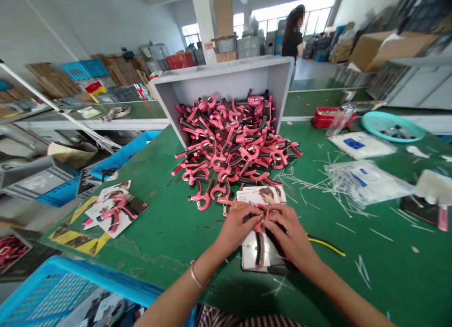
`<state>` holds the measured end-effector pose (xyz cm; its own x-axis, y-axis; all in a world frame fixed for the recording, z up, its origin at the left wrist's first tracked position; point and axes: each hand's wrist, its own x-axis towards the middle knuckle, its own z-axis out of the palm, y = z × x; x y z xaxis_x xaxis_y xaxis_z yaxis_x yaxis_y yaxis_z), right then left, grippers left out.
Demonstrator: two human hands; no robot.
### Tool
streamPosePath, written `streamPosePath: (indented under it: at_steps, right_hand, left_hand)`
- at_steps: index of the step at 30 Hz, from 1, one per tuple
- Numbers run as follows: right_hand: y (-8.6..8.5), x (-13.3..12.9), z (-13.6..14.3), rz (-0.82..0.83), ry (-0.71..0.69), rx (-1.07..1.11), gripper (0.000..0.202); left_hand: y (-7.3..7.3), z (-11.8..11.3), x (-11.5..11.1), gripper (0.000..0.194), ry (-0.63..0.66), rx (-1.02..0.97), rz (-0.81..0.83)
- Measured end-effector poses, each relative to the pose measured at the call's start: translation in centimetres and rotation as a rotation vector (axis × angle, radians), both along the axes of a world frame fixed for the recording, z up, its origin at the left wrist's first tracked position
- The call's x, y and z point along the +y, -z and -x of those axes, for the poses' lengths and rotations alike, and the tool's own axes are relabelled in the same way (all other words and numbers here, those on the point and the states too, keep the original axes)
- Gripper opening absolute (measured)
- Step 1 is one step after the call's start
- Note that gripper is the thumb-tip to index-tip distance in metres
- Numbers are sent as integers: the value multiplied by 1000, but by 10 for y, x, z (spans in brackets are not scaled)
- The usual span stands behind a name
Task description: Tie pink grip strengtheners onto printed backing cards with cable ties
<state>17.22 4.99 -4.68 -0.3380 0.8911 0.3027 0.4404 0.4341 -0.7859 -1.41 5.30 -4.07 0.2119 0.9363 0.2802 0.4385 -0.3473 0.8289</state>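
Green desk (165, 251) in front of you, workshop room around it. Beyond your hands: grey plastic crate (226, 82) tipped on its side, pink-and-black plastic clamps (229, 143) spilling out in a heap. Person in black top (291, 44) farther back. Left of your hands: printed cards (137, 207) with a pink-and-black clamp on them; blue plastic basket (31, 289) nearer you. Right: loose thin white strips (303, 184), clear plastic bag (370, 183), yellow-and-black handle (326, 245). Your hands are close together, fingers curled in. Left hand (238, 227) grips the ring-shaped head of one pink-and-black clamp (260, 249), handles toward you, over stacked white cards (250, 251). Right hand (291, 230) has its fingertips at that head; can't tell exactly what they pinch.
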Motion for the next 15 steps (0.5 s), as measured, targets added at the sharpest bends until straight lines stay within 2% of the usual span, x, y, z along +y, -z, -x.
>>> streamPosePath:
  at_steps: [8, 15]
  right_hand:
    - [-6, -4, -6, -28, -136, -163, 17]
    - [-4, -2, -6, -38, -161, -174, 17]
  left_hand:
    - [3, -1, 2, 7, 11, -70, 17]
    - [3, -2, 2, 7, 1, -64, 29]
